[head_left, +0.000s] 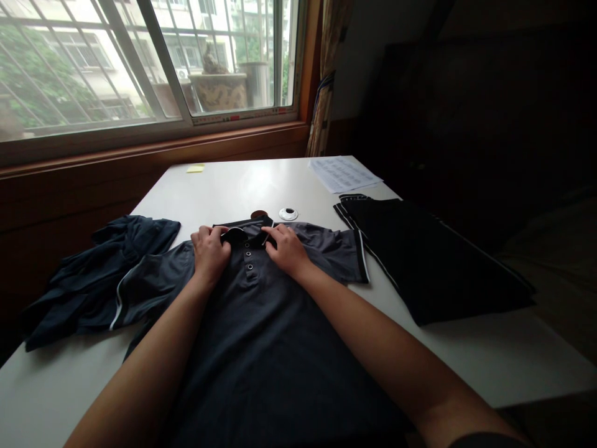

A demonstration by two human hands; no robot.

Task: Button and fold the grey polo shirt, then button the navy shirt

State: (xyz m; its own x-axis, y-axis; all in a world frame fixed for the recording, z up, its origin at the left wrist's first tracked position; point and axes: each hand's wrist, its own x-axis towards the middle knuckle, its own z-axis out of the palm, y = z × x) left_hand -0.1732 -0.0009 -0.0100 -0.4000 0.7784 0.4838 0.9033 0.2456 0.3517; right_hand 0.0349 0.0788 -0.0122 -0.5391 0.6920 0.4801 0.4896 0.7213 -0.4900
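Observation:
A dark grey-blue polo shirt (261,336) lies spread front side up, its collar toward the window and several buttons down the placket. White-edged black trim runs along its sleeve cuffs and collar. My left hand (209,252) pinches the left side of the collar between thumb and fingers. On the collar's right side, my right hand (285,247) is closed in the same way, thumb near the placket. The fingertips partly cover the collar edges.
A crumpled dark garment (88,280) lies at left, touching the shirt's sleeve. Folded black garments (433,255) are stacked at right. On the white table (242,186) are printed sheets (345,174), a yellow sticky note (195,168) and a round white cable-hole cover (288,214).

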